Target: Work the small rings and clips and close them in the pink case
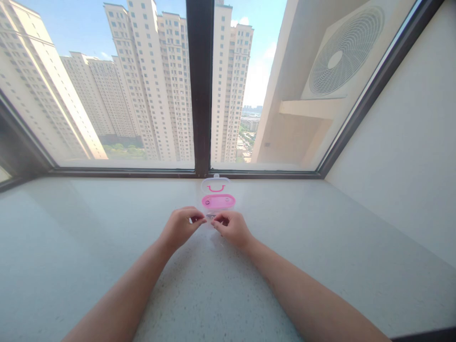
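A small clear plastic case (pixel 216 194) with a pink insert and a pink handle lies on the pale speckled window ledge (pixel 107 228), close to the window. My left hand (pixel 181 226) and my right hand (pixel 232 227) meet just in front of the case, fingertips pinched together. Between the fingertips is a tiny pale object (pixel 209 218) that I cannot make out. Both forearms reach in from the bottom of the view.
A large window with a dark frame and a central mullion (pixel 200 85) runs along the far edge of the ledge. A white wall (pixel 409 142) bounds the ledge on the right. Outside are tall buildings and an air-conditioner unit (pixel 344 52).
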Action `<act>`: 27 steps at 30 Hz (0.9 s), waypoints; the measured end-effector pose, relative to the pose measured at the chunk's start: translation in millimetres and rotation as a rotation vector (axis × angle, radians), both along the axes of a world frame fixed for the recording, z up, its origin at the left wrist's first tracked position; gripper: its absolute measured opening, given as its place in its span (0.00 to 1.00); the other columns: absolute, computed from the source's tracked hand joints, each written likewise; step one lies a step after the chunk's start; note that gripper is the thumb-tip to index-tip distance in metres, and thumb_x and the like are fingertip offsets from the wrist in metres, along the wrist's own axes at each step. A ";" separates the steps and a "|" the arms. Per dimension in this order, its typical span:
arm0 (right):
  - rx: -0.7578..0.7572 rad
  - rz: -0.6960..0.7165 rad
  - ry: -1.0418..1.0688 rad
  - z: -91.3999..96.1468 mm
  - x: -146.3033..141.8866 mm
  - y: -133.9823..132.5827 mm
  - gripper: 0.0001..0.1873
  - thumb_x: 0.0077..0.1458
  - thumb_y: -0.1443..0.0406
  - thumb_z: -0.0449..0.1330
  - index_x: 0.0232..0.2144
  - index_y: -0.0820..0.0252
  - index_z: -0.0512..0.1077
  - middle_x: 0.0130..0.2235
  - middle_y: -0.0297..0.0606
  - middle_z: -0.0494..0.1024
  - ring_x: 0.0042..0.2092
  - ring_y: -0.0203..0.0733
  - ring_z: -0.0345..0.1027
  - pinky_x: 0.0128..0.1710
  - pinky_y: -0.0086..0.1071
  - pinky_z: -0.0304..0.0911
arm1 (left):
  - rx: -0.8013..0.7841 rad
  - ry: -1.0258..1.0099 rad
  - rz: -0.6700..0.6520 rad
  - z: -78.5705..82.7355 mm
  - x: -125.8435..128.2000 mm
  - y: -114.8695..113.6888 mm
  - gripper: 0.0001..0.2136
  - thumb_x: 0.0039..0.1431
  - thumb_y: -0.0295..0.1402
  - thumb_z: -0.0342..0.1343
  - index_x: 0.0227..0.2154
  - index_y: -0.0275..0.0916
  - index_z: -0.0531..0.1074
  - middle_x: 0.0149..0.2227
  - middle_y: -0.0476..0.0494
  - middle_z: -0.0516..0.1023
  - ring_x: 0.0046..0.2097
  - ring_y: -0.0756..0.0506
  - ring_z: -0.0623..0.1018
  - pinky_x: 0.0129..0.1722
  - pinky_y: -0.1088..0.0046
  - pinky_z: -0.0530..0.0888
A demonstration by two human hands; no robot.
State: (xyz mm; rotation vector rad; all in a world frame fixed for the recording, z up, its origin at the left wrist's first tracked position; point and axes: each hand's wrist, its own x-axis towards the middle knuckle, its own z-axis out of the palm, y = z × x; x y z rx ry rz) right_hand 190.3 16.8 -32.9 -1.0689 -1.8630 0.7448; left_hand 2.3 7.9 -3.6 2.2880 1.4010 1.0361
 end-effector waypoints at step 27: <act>0.155 -0.014 -0.112 6.1 -2.1 -6.7 0.08 0.53 0.63 0.56 0.29 0.60 0.74 0.27 0.36 0.76 0.25 0.35 0.62 0.31 0.29 0.57 | 0.115 0.210 0.065 9.2 0.8 -9.1 0.06 0.55 0.33 0.52 0.29 0.41 0.75 0.30 0.47 0.76 0.32 0.49 0.72 0.33 0.75 0.65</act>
